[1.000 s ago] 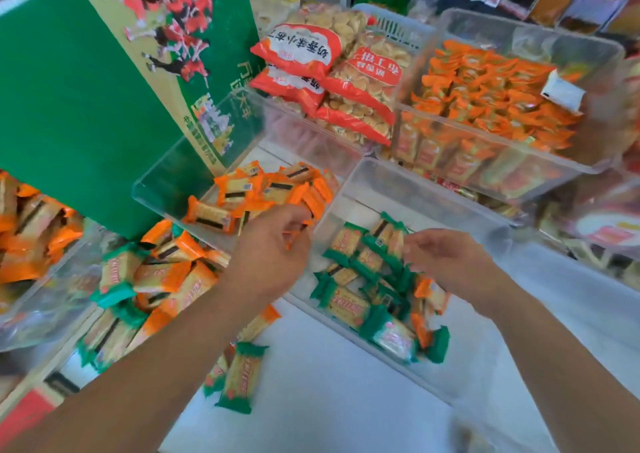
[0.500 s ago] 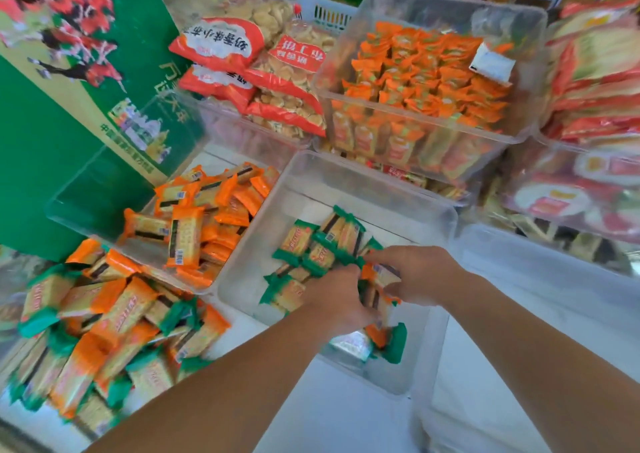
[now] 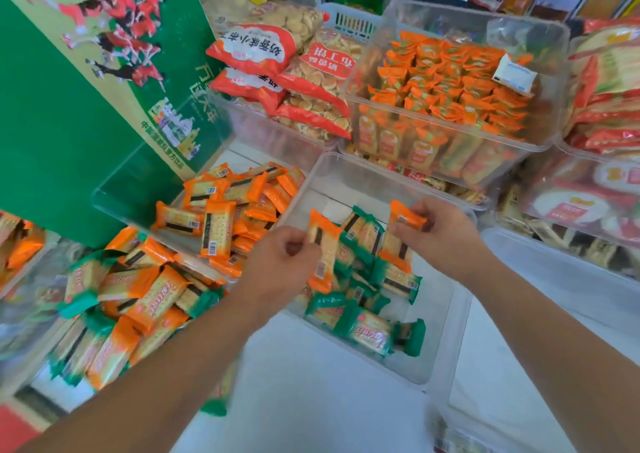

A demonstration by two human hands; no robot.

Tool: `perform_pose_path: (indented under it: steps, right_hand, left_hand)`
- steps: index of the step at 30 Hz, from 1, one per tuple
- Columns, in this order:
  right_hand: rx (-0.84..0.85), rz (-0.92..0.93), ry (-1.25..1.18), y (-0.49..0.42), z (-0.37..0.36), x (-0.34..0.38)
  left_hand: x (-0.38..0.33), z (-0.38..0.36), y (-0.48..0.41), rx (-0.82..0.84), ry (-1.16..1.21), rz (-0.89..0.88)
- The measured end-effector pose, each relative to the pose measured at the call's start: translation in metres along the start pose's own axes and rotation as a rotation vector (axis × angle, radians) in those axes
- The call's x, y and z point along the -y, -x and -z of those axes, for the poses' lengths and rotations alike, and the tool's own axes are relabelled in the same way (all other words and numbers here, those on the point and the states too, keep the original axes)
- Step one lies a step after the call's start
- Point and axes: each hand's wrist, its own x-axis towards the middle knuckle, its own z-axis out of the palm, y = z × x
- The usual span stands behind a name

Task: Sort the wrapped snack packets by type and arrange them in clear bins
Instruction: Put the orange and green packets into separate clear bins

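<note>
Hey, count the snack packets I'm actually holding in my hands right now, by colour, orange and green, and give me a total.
Orange: 2, the orange packet in the left hand and the other orange packet in the right hand.
Green: 0 held; the green packets lie in the clear bin.
Total held: 2.

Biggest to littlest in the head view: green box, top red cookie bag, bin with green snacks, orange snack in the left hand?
1. green box
2. bin with green snacks
3. top red cookie bag
4. orange snack in the left hand
The bag sits farther back, so its real size is unsure.
</note>
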Motion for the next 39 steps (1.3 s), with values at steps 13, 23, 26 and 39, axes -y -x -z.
perform_pose_path:
  steps: [13,23,26,39]
  right_hand:
    - [0.096,0.015,-0.542,0.014,-0.102,0.175]
    - [-0.177,0.367,-0.138,0.072,-0.179,0.166]
    - [0.025,0.437,-0.208,0.117,-0.218,0.161]
    - [0.255,0.444,0.388,0.078,-0.312,0.153]
  left_hand:
    - [0.037,0.163,-0.003,-0.223,0.121,0.082]
    - [0.183,0.179,0.103,-0.380,0.258,0.346]
    - [0.219,0.164,0.123,-0.395,0.299,0.402]
    - [0.261,0.202,0.073,-0.585,-0.343,0.066]
